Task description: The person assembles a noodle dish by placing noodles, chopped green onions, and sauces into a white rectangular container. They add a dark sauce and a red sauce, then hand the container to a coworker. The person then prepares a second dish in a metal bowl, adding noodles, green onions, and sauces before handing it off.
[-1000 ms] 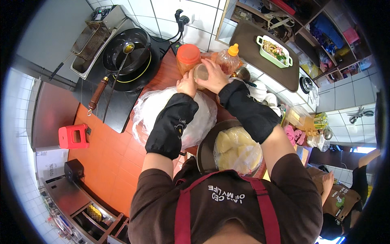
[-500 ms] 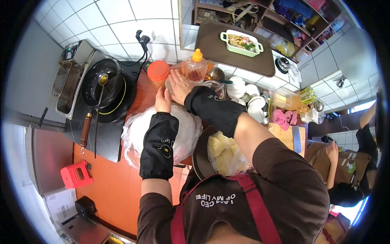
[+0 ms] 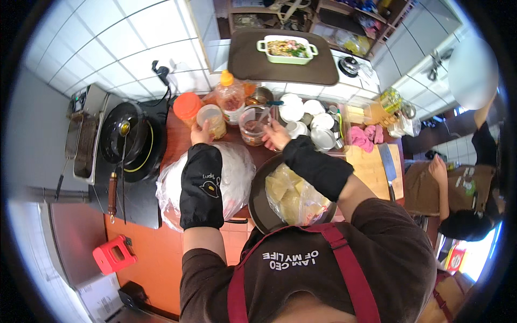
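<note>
My left hand [image 3: 201, 133] is curled against the near left side of a clear plastic tub [image 3: 216, 125] with yellowish-brown contents. My right hand [image 3: 277, 135] is at the right side of a second clear plastic tub [image 3: 252, 128], its fingers apart and close to the wall; whether they press on it I cannot tell. Reddish-brown contents show inside that tub. Behind the two tubs stands a clear squeeze bottle [image 3: 231, 99] with an orange cap. An orange-lidded jar [image 3: 187, 106] is left of the first tub. A large white plastic bag [image 3: 237, 172] bulges below my left wrist.
A dark pan [image 3: 257, 202] holds bagged pale yellow pieces [image 3: 293, 194]. To the left, a black wok [image 3: 121, 142] sits on a cooktop. Stacked white bowls [image 3: 323, 121], a cutting board [image 3: 371, 164] and a knife [image 3: 388, 161] lie right. Another person [image 3: 458, 188] stands far right.
My right hand has left the first tub and moved right to the second one. My left hand stays at the first tub. The whole view has shifted.
</note>
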Available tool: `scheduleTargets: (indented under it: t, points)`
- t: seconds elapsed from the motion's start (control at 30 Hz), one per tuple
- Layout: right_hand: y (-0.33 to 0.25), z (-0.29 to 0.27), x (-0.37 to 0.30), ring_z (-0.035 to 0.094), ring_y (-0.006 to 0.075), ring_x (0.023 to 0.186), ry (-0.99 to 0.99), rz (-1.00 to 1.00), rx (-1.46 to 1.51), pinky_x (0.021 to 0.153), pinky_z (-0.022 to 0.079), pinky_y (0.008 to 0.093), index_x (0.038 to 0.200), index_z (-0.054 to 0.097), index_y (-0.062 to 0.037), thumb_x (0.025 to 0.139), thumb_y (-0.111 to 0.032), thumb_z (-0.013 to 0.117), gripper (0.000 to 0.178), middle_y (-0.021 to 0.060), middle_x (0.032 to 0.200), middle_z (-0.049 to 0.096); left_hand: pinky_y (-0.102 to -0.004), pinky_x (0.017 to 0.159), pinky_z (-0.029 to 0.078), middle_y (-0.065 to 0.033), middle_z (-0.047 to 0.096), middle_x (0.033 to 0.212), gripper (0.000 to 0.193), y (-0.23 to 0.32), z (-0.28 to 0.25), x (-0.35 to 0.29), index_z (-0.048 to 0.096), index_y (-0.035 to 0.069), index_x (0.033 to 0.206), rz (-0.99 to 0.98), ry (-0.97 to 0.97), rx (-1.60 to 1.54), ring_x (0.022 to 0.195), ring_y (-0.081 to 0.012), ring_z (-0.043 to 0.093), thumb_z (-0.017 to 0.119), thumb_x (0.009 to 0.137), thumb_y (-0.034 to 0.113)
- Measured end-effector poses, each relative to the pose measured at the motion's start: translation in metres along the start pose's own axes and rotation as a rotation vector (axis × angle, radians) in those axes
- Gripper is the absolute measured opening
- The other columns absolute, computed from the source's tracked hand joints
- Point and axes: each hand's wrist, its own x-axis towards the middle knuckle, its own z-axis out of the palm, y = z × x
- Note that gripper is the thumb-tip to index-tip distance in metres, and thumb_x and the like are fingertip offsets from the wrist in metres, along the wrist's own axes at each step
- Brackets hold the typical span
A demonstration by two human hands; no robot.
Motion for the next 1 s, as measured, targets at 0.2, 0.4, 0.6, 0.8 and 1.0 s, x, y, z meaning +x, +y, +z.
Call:
scheduleTargets:
  t: [0.2,0.4,0.6,0.8,1.0]
  points:
    - [-0.008,0.009,-0.005,0.056,0.016,0.048,-0.025,-0.002,-0.04,0.037,0.044,0.0274,0.122,0.033,-0.0032,0.088,-0.04,0.045,0.051,0.0098,0.073,0.06,-0.0264,0.036,0.043,-0.0092,0.06,0.079,0.033,-0.02,-0.025,0.007,0.053,0.002,0.103,0.071,-0.013,-0.111,0.046,-0.0164,0.054,0.061,0.083,0.027]
    - [0.008,-0.026,-0.071,0.054,0.0275,0.073,0.327,-0.673,-0.432,0.063,0.046,0.0377,0.089,0.057,-0.0088,0.064,0.0,0.049,0.028,0.0094,0.082,0.055,-0.0255,0.07,0.047,-0.0079,0.054,0.102,0.039,0.014,-0.037,-0.088,0.043,0.001,0.12,0.455,-0.17,-0.182,0.083,-0.0136,0.054,0.058,0.085,0.011]
    - [0.025,-0.099,-0.165,0.034,0.0361,0.125,0.221,-0.603,-0.965,0.096,0.037,0.0435,0.121,0.047,-0.0142,0.066,0.0,0.054,0.057,0.0151,0.137,0.033,-0.023,0.069,0.046,-0.0043,0.056,0.092,0.025,0.052,0.026,-0.19,0.052,0.002,0.107,0.453,-0.444,-0.288,0.078,-0.0109,0.053,0.056,0.083,0.002]
    - [0.032,-0.113,-0.243,0.034,0.0295,0.126,0.298,-0.52,-0.79,0.102,0.032,0.0392,0.128,0.041,-0.0099,0.074,-0.009,0.058,0.057,0.0125,0.138,0.033,-0.0251,0.077,0.046,-0.0073,0.058,0.1,0.025,0.081,0.073,-0.246,0.05,0.002,0.111,0.375,-0.775,-0.406,0.084,-0.0143,0.057,0.054,0.089,0.013]
    - [-0.01,-0.062,-0.257,0.04,0.0296,0.121,0.335,-0.976,-0.884,0.098,0.035,0.0377,0.12,0.047,-0.0021,0.08,-0.012,0.048,0.041,0.0157,0.132,0.04,-0.0419,0.088,0.042,-0.0117,0.059,0.104,0.051,0.123,0.109,-0.355,0.052,0.005,0.109,-0.366,-1.167,-0.916,0.099,-0.0282,0.055,0.046,0.087,0.05]
